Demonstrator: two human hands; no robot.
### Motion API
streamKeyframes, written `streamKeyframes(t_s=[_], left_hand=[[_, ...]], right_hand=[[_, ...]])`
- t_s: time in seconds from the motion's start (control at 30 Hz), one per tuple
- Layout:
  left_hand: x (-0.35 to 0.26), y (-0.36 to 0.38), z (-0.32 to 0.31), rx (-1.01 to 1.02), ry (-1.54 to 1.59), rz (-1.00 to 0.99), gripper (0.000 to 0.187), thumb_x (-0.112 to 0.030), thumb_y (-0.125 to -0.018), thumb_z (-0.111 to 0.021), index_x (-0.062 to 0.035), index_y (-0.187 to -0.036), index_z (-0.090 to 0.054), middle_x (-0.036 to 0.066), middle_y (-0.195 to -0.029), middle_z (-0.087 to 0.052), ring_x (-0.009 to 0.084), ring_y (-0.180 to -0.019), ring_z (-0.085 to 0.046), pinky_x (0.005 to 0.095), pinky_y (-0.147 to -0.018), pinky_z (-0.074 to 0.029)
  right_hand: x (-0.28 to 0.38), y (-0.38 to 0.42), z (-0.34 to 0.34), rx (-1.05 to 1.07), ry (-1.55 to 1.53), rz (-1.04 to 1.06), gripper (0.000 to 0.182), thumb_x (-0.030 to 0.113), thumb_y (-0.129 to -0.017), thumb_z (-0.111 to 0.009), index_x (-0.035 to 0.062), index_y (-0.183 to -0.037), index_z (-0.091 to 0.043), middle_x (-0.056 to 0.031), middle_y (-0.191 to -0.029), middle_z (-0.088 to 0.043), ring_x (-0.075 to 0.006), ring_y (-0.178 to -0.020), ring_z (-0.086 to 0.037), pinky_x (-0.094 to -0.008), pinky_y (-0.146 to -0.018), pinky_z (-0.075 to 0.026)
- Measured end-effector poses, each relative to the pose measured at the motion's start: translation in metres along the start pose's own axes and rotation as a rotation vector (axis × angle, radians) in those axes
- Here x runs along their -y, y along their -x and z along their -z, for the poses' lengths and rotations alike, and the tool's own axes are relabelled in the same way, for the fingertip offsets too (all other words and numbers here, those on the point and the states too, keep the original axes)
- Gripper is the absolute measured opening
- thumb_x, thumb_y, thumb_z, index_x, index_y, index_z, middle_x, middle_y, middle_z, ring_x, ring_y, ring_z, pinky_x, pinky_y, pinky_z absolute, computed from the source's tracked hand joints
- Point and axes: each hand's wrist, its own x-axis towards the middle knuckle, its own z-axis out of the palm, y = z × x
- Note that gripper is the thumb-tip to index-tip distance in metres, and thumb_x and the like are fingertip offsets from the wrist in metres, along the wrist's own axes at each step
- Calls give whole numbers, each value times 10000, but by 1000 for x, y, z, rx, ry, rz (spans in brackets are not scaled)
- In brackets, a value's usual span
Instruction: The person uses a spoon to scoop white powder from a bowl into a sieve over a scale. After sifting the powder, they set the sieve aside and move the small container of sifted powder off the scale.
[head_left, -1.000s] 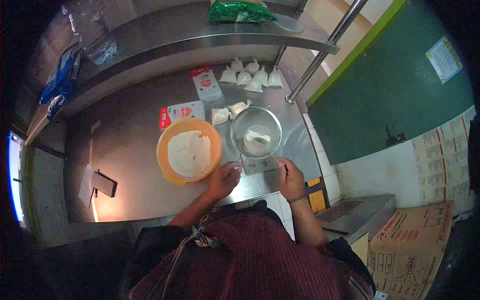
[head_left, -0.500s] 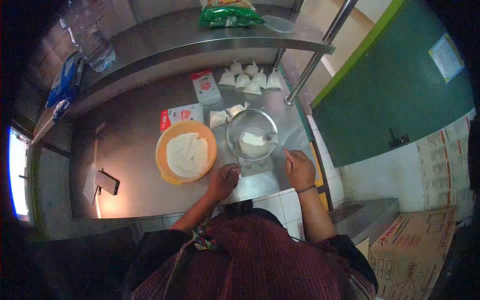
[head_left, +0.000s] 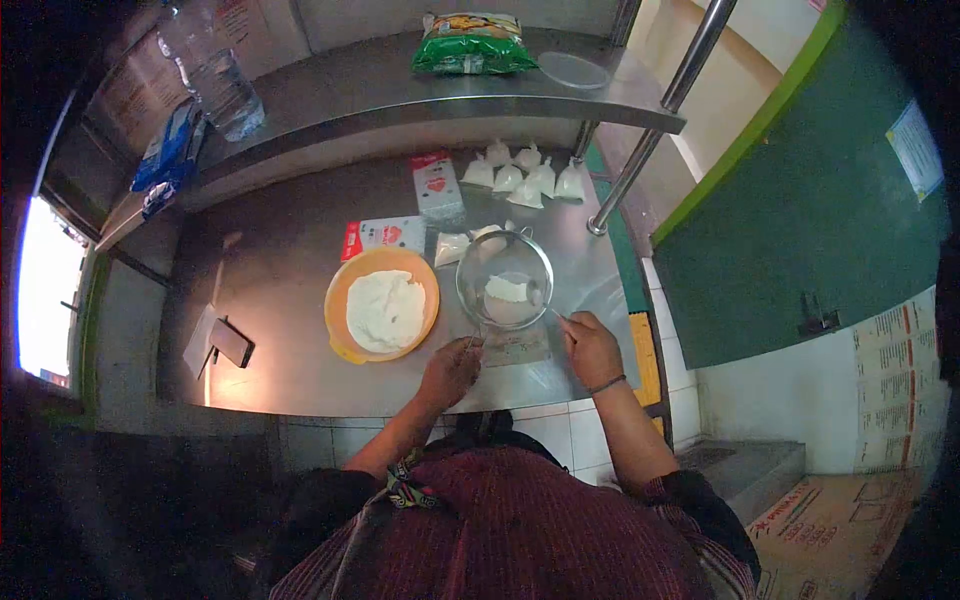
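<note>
A round metal sieve (head_left: 479, 258) with a small hook on its far rim has white powder (head_left: 507, 290) in it. My left hand (head_left: 452, 372) is closed around the sieve's thin handle at the near left. With my right hand (head_left: 593, 350) I grip a metal spoon (head_left: 538, 296), its head inside the sieve near the right side and partly blurred. To the left of the sieve stands an orange bowl (head_left: 335, 318) filled with white powder (head_left: 385, 312). What lies directly under the sieve is hard to make out.
Two red-and-white packets (head_left: 437, 188) and several tied bags of white powder (head_left: 524, 192) stand at the back. A phone (head_left: 232, 343) leans at the left. Above runs a metal shelf (head_left: 340, 108) with a green package (head_left: 475, 50). A metal post (head_left: 640, 165) rises at the right.
The spoon's head has moved down toward the near right of the sieve, and my right hand is slightly lower relative to it. The whole view has shifted a little.
</note>
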Motion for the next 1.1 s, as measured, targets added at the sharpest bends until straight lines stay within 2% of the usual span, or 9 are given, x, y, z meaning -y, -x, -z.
streamKeyframes(t_s=[0.07,0.2,0.3,0.5,0.57,0.6,0.67,0.9,1.1], left_hand=[[-7,-2,-3,70,360,508,293,-253,-1049,-531,0,-1151,-640,45,-743,-603,127,-626,-555,306,-594,-475],[16,6,-19,4,150,373,295,-262,-1046,-542,-5,-1149,-643,38,-734,-599,128,-625,-547,298,-591,-469],[-10,1,-16,13,257,565,290,-265,-1042,-554,-10,-1143,-649,38,-731,-601,133,-636,-555,303,-600,-472],[-12,-3,-19,-25,74,378,310,-274,-1041,-560,-5,-1166,-648,37,-721,-597,121,-651,-557,307,-617,-485],[15,1,-28,-113,-118,2,332,-288,-1039,-566,-2,-1187,-646,39,-749,-604,112,-663,-561,304,-628,-491],[7,-3,-23,-113,-121,-1,332,-288,-1039,-566,-2,-1187,-646,39,-749,-604,112,-663,-561,304,-628,-491],[-20,-10,-13,56,144,547,326,-270,-1031,-565,1,-1189,-652,91,-904,-667,172,-757,-630,340,-721,-540],[9,-3,-20,46,178,519,328,-274,-1027,-564,-15,-1214,-641,50,-756,-619,139,-655,-583,322,-633,-501],[-10,-11,-5,146,183,529,305,-260,-1034,-553,-26,-1209,-644,20,-726,-598,128,-637,-563,307,-604,-479]], right_hand=[[-4,-1,-8,-10,-108,39,240,128,-882,-652,140,-1105,-737,-116,-1086,-667,-317,-934,-684,-423,-804,-579],[-1,-8,4,-45,-85,1,241,119,-899,-613,129,-1106,-735,-127,-1108,-669,-323,-948,-684,-426,-819,-579],[-5,-8,4,-18,-34,-33,265,114,-910,-576,129,-1125,-729,-129,-1125,-671,-331,-958,-683,-426,-828,-579],[-9,-6,-8,112,-66,27,320,83,-890,-552,118,-1169,-705,-131,-1171,-675,-339,-994,-684,-437,-851,-574],[-14,-9,-8,-28,-75,47,327,69,-875,-562,114,-1167,-702,-127,-1209,-673,-335,-1012,-685,-439,-858,-573],[-14,-12,-7,-32,-76,47,327,69,-875,-562,114,-1167,-702,-127,-1209,-673,-335,-1012,-685,-439,-858,-573],[-12,-13,-3,12,-3,-18,345,53,-862,-562,112,-1173,-699,-123,-1225,-670,-331,-1024,-684,-431,-871,-571],[3,-12,0,145,-58,6,398,23,-829,-561,112,-1195,-691,-109,-1233,-672,-314,-1047,-684,-414,-888,-568],[-1,-12,-7,17,-17,-32,396,25,-813,-567,118,-1169,-713,-80,-1257,-674,-293,-1033,-691,-415,-879,-569]])
